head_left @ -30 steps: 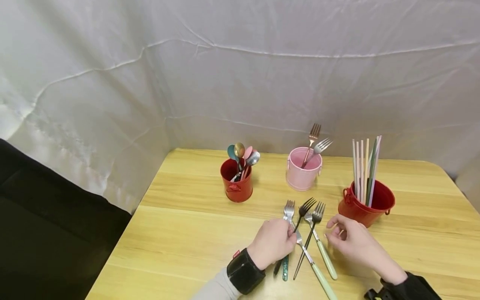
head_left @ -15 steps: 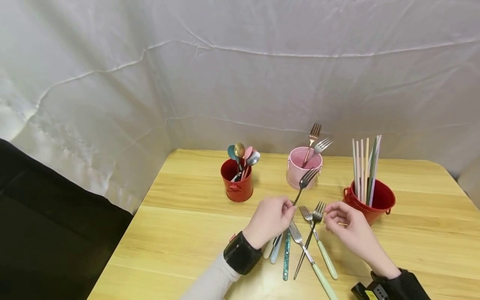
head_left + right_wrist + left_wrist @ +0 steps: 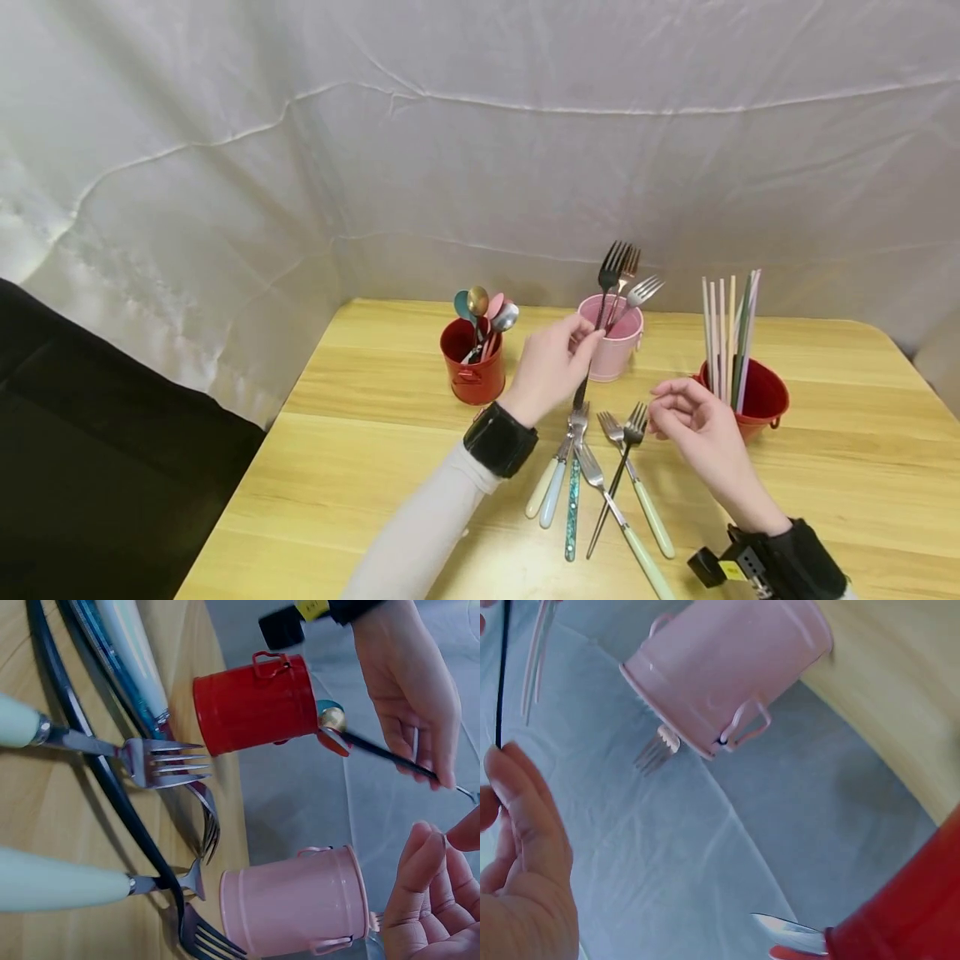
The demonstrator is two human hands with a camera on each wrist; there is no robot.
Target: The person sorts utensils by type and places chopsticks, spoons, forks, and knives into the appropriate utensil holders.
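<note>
My left hand (image 3: 551, 367) pinches a black fork (image 3: 611, 265) by its handle, between thumb and fingertips. The fork stands nearly upright, tines up, in front of the left side of a pink bucket (image 3: 611, 360), its handle end showing below my hand. A copper-coloured fork (image 3: 628, 263) and a silver fork (image 3: 645, 290) lean inside that bucket. To the right, my right hand (image 3: 697, 442) hovers with loosely bent fingers, holding nothing. Close by it on the table lie another black fork (image 3: 613, 504) and two green-handled forks, one (image 3: 652, 517) nearest that hand.
A red bucket (image 3: 480, 382) of spoons stands back left. Behind my right hand is a larger red bucket (image 3: 768, 392) with several thin coloured sticks (image 3: 732, 333). Forks with cream, light blue and teal patterned handles (image 3: 572, 508) lie below my left hand. A pale curtain (image 3: 480, 167) hangs behind.
My left hand has lifted the black fork from the pile and carried it up and away to the pink bucket, turning it more upright. My right hand has shifted slightly farther from the body.
</note>
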